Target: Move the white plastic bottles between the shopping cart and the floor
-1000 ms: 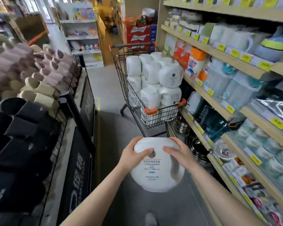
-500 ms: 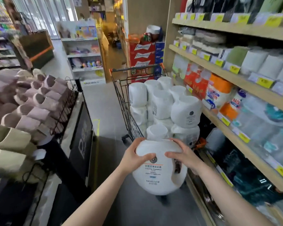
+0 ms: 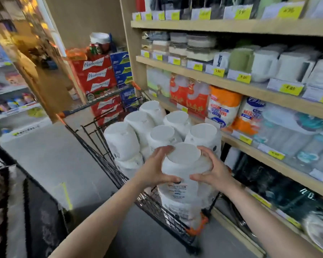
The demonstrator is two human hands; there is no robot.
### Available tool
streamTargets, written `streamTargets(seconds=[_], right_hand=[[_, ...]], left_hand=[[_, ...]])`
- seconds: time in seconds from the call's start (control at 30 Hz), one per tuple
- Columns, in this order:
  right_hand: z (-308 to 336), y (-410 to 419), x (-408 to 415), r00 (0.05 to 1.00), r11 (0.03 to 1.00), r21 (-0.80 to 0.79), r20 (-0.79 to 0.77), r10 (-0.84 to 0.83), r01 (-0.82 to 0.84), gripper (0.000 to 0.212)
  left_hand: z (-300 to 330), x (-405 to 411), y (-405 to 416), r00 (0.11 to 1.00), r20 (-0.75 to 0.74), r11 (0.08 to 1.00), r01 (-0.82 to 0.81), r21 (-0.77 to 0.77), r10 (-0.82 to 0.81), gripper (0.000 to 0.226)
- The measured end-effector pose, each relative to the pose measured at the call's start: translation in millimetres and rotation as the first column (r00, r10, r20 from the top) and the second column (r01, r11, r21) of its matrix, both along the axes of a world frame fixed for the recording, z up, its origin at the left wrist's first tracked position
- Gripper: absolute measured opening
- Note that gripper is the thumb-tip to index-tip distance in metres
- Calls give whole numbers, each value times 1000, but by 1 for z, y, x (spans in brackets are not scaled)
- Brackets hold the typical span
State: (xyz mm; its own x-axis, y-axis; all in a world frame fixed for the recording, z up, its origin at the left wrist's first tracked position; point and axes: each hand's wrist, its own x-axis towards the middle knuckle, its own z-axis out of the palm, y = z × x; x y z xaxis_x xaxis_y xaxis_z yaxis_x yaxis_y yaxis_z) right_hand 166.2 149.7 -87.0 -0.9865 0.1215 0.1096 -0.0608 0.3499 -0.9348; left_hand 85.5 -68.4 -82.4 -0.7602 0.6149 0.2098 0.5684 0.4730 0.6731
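Note:
I hold a white plastic bottle point(image 3: 185, 164) upright over the near end of the black wire shopping cart point(image 3: 153, 203). My left hand point(image 3: 155, 168) grips its left side and my right hand point(image 3: 213, 170) grips its right side, fingers curled round it. It sits on top of another white bottle point(image 3: 177, 207) at the cart's near corner. Several more white bottles point(image 3: 138, 133) stand stacked in the cart behind it, filling the basket to the far end.
Wooden shelves point(image 3: 231, 84) with packaged goods and yellow price tags run along the right, close to the cart. Red Budweiser boxes point(image 3: 95, 75) are stacked beyond the cart. A dark display stand point(image 3: 35, 211) borders the grey floor aisle point(image 3: 50, 157) on the left.
I have walked up to the cart and carried the bottle forward and up, from waist height in the aisle onto the stack at the cart's near end.

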Motion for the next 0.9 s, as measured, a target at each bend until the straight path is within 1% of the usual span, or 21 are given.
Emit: streamTargets(seconds=[0.07,0.13,0.27,0.37,0.4,0.5,0.63,0.7,0.8,0.9], right_hand=[[-6,-6,-7,998,998,24,-11,-62,62,93],[-13,-11,-10,994,994,37,-25,-105,105,92],[-35,-15,-8,986,985,48,14,-167,166,92],[-43,-18,-6,986,982,104,40,-161,156,93],[-42,-20,-7,987,979,133,37,-158,152,92],[-37,-27,-13,987,967,213,51,-155,141,93],[-37,-33,-15,981,950,274,77,-177,150,93],[-35,-36,-14,977,938,308,91,-195,159,95],[-26,-35,-13,965,920,365,155,-213,145,101],[-5,-33,-2,955,924,360,208,-213,128,102]], left_hand=[[0,-24,-2,995,-47,996,88,-25,-89,101],[-5,-39,-1,985,-71,986,156,-54,-160,100],[-30,-53,1,974,-26,972,221,-73,-224,104],[-47,-52,1,978,-12,975,205,-87,-206,104],[-51,-52,-1,982,-34,980,184,-82,-187,103],[-59,-57,-8,975,-163,987,136,-90,-149,98],[-56,-56,-15,977,-173,987,108,-123,-128,101],[-53,-56,-17,975,-172,982,111,-154,-137,102],[-42,-56,-18,968,-178,975,145,-170,-175,96],[-28,-55,-14,961,-187,977,187,-106,-204,88]])
